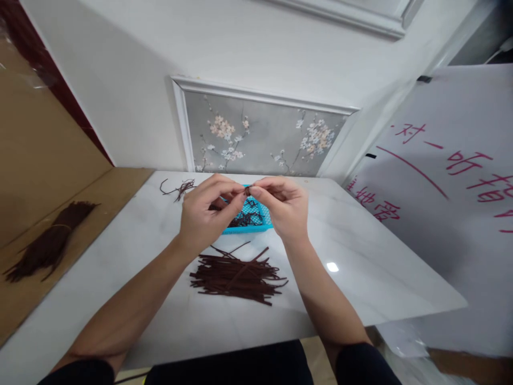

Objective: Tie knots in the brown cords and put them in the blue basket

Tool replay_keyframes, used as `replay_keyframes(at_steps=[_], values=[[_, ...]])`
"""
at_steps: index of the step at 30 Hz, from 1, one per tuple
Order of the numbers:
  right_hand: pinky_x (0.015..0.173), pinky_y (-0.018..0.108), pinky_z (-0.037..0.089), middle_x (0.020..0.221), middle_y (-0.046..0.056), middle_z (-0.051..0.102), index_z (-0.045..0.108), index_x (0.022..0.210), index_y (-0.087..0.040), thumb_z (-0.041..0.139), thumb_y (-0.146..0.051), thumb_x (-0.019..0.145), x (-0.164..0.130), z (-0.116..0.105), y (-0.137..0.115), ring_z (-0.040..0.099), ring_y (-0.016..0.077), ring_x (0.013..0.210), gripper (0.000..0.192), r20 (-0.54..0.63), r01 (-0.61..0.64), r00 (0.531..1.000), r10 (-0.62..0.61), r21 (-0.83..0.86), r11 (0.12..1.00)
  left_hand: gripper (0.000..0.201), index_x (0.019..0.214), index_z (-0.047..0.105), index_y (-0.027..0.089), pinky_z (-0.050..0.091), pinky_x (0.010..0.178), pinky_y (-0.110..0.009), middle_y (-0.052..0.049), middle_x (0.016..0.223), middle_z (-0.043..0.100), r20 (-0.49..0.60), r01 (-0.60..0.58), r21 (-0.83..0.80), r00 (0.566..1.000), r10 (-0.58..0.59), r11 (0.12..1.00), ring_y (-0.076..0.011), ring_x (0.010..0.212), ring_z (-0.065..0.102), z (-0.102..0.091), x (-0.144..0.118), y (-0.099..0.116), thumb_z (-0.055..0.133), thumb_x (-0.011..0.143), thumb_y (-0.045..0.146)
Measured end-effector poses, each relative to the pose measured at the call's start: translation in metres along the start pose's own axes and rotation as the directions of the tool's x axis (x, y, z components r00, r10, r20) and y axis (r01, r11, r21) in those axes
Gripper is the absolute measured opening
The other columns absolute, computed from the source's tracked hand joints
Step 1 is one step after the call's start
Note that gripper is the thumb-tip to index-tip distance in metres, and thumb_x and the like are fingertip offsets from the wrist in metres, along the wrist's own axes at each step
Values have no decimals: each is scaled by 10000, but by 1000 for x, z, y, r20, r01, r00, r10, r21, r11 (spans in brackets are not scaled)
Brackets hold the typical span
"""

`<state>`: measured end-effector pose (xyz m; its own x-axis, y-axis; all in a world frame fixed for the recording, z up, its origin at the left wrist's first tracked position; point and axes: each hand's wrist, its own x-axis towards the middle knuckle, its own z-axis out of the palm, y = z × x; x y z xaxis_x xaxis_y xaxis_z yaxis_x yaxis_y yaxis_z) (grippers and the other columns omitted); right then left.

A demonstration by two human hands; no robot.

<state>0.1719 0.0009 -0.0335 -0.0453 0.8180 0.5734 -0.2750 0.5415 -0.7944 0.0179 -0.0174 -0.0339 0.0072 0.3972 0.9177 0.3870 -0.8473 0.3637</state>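
Both hands meet above a blue plastic basket (246,230), which holds several small dark knotted pieces. Thumb and fingers of my left hand (210,206) are pinched on a thin dark brown strip (247,190). My right hand (286,206) pinches the same strip from the other side. Most of the strip is hidden by the fingers, and its shape there looks bent or looped. Nearer to me, below the basket, lies a loose pile of dark brown strips (238,275) on the white marble-look table (340,240).
A small tangle of thin strips (184,188) lies at the table's back left. On cardboard at the left rests a tied bundle of brown strips (52,240). A wall with a floral panel (260,133) closes the back; a whiteboard (441,160) with red writing stands right.
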Motion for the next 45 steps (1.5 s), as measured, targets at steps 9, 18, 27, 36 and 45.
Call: replay_keyframes(at_steps=[9,18,27,36,45], values=[[816,331,517,888,12,672,663,860,-255,688,-350,865,-2,3,4,625,158,846,98,58,125,992,-115,-211,969,45,831,665,182,459,442,-142,9,807,624,18,150,-86,989,-149,985,-49,577,574,1,-3,-4,666,863,213],[988,421,459,1020,57,627,602,836,-259,587,-346,937,1,2,7,520,232,1240,135,172,346,938,-302,-392,852,79,773,646,177,452,452,-153,9,770,628,-8,176,-106,984,-178,979,-48,549,549,1,-1,-2,665,843,209],[940,399,481,1139,65,614,649,842,-258,654,-338,899,2,-2,5,549,231,1207,99,83,296,954,-287,-387,873,63,736,647,180,458,487,-159,19,726,643,-64,136,-37,988,-138,990,-56,568,543,0,1,-2,680,788,169],[866,366,508,1093,50,644,660,888,-265,669,-330,883,-1,3,9,603,204,1084,65,93,258,966,-241,-338,905,85,751,649,177,478,480,-171,8,732,642,-13,137,-86,990,-138,987,-59,553,551,0,0,-1,676,825,208],[831,354,477,1006,36,662,632,873,-259,625,-267,909,-4,6,6,607,184,981,37,71,324,943,-324,-412,852,98,799,648,176,524,511,-185,0,782,630,14,174,-152,985,-174,973,-74,597,585,0,-4,-10,696,830,255]])
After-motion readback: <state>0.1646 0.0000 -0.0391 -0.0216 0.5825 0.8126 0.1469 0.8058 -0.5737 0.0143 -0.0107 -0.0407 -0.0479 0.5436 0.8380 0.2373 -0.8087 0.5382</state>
